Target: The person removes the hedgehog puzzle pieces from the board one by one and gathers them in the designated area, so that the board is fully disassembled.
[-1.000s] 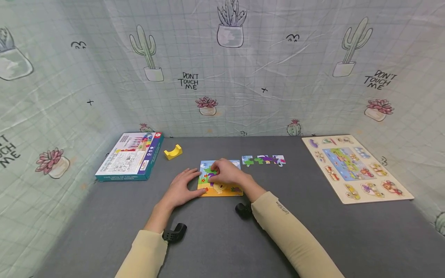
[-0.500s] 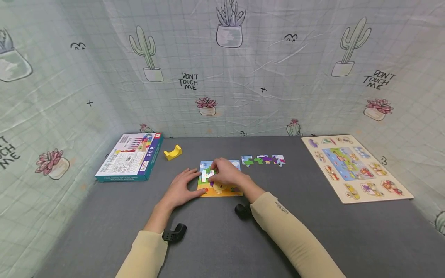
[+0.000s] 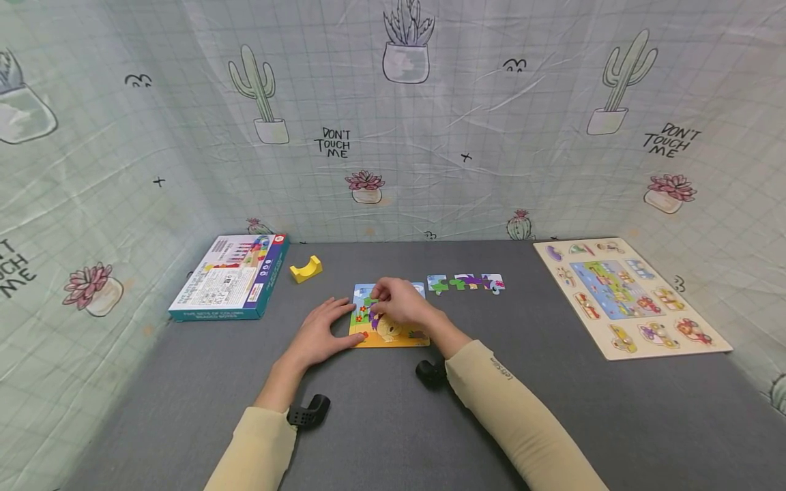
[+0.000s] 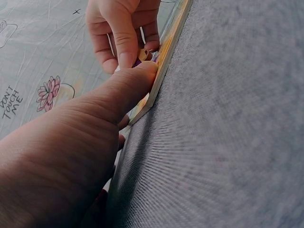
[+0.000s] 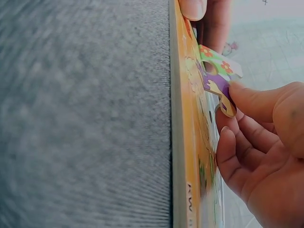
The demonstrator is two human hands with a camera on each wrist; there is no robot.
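– Since half a second ago, the right hand is shifted slightly and the glare on its puzzle piece is lost; a changed tilt is suggested. On what is the work supported?
– On a grey tabletop. A wooden board is set at right, a box at left. Between them is placed a puzzle tray, with a row of loose pieces just beside its far right corner and a yellow block beyond it to the left.
– How are the hands set?
– The left hand is spread, its thumb laid on the tray's near left corner, nothing grasped. By the right, the piece is pinched between thumb and fingers.
– Where is the piece located?
– Over the tray's left half, left of the right fingertips, tilted off the surface. Edge contact cannot be told; its long axis is partly covered. The right hand is nearer; that tilt is judged decisive.
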